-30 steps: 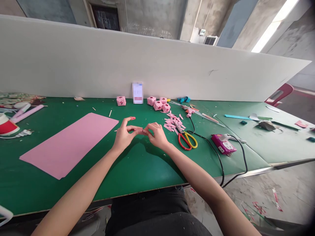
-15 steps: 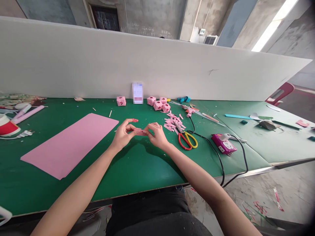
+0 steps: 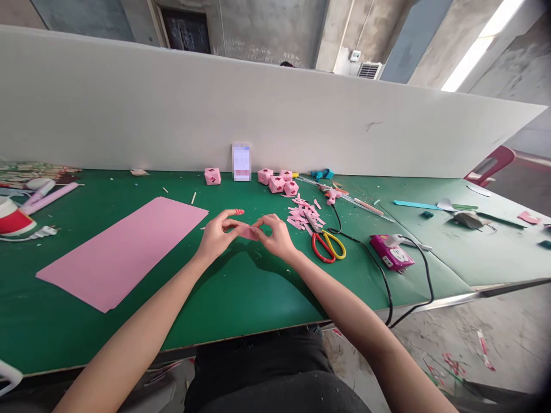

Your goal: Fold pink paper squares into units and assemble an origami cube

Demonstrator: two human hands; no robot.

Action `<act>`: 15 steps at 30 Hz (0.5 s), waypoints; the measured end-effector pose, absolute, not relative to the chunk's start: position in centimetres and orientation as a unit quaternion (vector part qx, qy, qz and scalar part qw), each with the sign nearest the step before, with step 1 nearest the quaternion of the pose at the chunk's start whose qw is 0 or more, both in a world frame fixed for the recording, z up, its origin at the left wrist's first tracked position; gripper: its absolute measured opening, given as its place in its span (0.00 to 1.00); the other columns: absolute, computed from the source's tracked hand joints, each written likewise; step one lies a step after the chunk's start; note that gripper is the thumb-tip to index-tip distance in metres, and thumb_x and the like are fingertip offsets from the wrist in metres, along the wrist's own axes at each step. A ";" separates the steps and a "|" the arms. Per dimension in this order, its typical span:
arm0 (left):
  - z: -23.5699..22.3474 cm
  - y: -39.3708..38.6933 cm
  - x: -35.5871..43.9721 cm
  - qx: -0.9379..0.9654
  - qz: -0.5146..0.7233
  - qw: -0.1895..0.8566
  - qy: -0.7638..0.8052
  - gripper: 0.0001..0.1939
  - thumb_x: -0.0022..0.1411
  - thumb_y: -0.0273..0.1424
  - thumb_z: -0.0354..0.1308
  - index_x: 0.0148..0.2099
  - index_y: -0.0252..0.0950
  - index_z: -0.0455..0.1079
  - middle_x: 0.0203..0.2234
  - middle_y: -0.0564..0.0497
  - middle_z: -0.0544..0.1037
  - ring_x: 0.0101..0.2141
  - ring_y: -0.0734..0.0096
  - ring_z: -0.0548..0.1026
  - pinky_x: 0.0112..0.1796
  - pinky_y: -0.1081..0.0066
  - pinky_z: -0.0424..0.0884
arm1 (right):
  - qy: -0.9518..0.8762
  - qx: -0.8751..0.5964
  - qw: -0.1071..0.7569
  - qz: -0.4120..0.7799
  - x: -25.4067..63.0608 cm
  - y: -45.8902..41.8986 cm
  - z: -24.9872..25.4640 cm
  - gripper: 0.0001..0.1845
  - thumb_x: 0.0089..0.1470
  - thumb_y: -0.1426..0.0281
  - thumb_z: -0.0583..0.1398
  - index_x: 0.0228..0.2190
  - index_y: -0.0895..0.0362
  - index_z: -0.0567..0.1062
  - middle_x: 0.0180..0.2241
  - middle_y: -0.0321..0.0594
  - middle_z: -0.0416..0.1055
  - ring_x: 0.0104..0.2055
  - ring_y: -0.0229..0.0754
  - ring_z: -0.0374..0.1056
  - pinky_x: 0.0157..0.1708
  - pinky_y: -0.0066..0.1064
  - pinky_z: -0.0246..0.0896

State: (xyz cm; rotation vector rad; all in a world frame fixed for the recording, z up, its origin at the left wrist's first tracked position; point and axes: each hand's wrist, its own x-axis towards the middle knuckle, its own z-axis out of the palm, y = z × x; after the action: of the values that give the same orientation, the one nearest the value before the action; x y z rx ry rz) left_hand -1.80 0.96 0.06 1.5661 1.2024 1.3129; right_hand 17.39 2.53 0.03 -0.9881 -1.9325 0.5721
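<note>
A small piece of pink paper is pinched between both hands, just above the green table. My left hand grips its left end with thumb and fingertips, and one finger wears a red patterned wrap. At the other end my right hand holds the paper between thumb and forefinger. Left of my hands lies a stack of pink paper sheets. Pink paper scraps are heaped beyond my right hand, beside scissors with red and yellow handles.
Several folded pink paper boxes stand near the white partition, where a phone leans. A pink glue gun has a black cord running to a magenta power strip. A red-and-white roll sits far left.
The pink paper has tilted between my fingers, so more of its face shows. Both hands stay in nearly the same place.
</note>
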 end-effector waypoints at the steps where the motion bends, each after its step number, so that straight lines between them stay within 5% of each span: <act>1: 0.1 1.0 -1.8 0.610 0.513 0.379 0.471 0.27 0.56 0.45 0.68 0.54 0.38 0.70 0.35 0.46 0.84 0.41 0.56 0.82 0.45 0.60 0.75 | -0.772 -0.397 0.434 0.240 17.4 2.5 0.1 0.05 0.57 0.70 0.63 0.29 0.54 0.77 0.34 0.38 0.78 0.46 0.46 0.69 0.48 0.38 0.61; 7: 0.2 1.0 -2.1 0.607 0.519 0.353 0.488 0.23 0.56 0.43 0.68 0.51 0.39 0.69 0.27 0.53 0.81 0.30 0.65 0.78 0.37 0.65 0.73 | -0.772 -0.389 0.397 0.307 17.2 2.6 -0.3 0.06 0.60 0.67 0.60 0.36 0.54 0.77 0.38 0.37 0.79 0.44 0.43 0.71 0.48 0.37 0.62; 12: -0.4 1.3 -2.2 0.574 0.528 0.351 0.518 0.23 0.56 0.43 0.67 0.50 0.39 0.69 0.27 0.52 0.81 0.33 0.62 0.80 0.39 0.64 0.73 | -0.812 -0.366 0.382 0.246 16.9 2.5 -1.2 0.24 0.52 0.61 0.68 0.49 0.55 0.72 0.46 0.43 0.75 0.48 0.46 0.70 0.48 0.38 0.64; 15: -0.5 1.4 -2.0 0.548 0.526 0.385 0.525 0.26 0.54 0.45 0.69 0.50 0.39 0.69 0.28 0.51 0.81 0.33 0.60 0.81 0.39 0.63 0.75 | -0.822 -0.379 0.368 0.210 16.8 2.6 -1.6 0.17 0.55 0.62 0.67 0.45 0.54 0.74 0.43 0.42 0.77 0.45 0.45 0.70 0.46 0.37 0.64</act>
State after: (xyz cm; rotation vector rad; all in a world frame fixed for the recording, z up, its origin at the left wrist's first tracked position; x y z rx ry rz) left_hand -2.02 1.36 -0.51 1.3970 1.3369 1.3390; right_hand 16.84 2.65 -1.64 -0.9738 -2.1117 0.5398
